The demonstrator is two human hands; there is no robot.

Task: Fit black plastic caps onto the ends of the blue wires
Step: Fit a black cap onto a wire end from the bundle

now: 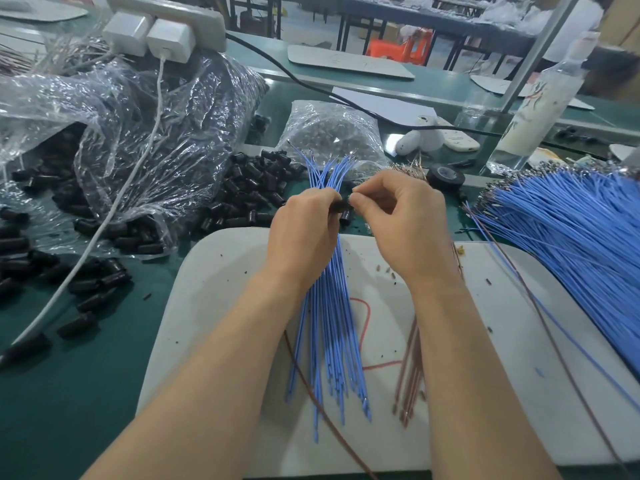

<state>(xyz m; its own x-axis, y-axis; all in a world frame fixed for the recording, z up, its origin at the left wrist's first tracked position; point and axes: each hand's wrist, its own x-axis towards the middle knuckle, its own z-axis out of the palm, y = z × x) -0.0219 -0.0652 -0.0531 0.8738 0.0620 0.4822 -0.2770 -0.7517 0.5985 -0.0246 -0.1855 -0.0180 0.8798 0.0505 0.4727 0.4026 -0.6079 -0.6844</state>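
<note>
Head view: blue wires (329, 306) being capped.
Thin fanned bundle gripped in the left hand (304, 233); the right hand (401, 223) pinches a short black cap (341, 206).

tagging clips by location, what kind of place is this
Most likely a factory wire-assembly floor: a green workbench heaped with bulk blue wires and loose black plastic caps spilling from bags, more benches behind.

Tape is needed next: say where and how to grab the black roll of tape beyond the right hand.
Probably from above: the black roll of tape lies nearly flat, hole up. Pinch its ring wall, one finger in the hole, thumb outside.
</note>
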